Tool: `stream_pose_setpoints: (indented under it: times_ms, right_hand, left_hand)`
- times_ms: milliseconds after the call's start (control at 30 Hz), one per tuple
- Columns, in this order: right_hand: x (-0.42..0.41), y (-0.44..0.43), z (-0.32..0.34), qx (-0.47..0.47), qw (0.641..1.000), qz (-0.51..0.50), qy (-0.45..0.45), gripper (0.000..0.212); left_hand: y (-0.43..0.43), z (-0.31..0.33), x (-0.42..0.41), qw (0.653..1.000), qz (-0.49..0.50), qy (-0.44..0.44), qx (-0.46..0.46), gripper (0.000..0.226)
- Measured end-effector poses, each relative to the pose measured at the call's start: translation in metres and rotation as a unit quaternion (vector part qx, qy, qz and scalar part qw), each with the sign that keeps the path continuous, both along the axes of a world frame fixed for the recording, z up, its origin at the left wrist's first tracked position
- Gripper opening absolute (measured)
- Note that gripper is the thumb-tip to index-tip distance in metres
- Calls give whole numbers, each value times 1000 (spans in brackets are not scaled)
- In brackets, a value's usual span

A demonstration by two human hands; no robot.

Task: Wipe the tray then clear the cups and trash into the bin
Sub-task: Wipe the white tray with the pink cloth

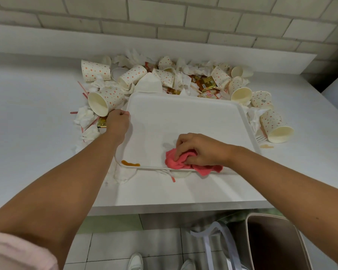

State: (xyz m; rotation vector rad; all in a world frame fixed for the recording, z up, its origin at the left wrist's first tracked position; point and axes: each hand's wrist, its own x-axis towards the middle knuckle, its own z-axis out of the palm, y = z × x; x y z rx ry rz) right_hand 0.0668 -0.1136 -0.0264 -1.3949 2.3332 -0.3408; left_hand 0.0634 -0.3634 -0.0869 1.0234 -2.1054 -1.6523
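A white tray lies on the white table. My left hand grips its left rim. My right hand presses a crumpled pink cloth onto the tray's near edge. An orange-brown sauce smear sits at the tray's near-left corner. Several polka-dot paper cups, such as one on the left and one on the right, lie tipped over around the tray among crumpled napkins, sauce packets and red-striped straws.
A bin with an open top stands on the floor at lower right, beside the table's front edge. A brick wall and ledge run behind the trash pile. A small spill marks the table right of the tray. My shoes show on the tiled floor.
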Motion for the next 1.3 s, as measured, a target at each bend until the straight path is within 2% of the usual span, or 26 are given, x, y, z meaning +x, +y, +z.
stream_pose_setpoints:
  times_ms: [167,267,467,667,833,967,1067,1300]
  right_hand:
    - [20,-50,-18,-85,996,8,27,26]
    - [30,-73,-23,-102,994,13,42,28]
    - [35,-98,-18,-59,996,22,60,35]
    - [11,-77,6,22,998,53,7,42]
    - [21,-79,4,1,998,52,31,40]
    - [36,-93,-3,-30,996,28,79,41]
    - [37,-93,-1,-47,992,-17,116,42]
    - [5,-47,50,-165,976,-139,-8,32]
  left_hand:
    - [-2,0,1,1000,-2,-5,-8,33]
    - [-1,1,2,1000,-1,1,-3,33]
    - [-1,3,5,1000,-12,13,0,31]
    - [2,7,8,999,0,19,38,31]
    - [3,13,10,998,-5,14,55,31]
    - [6,23,12,997,-30,23,68,32]
    - [8,39,15,993,-62,51,85,17]
    - [9,71,18,972,-169,39,158,46]
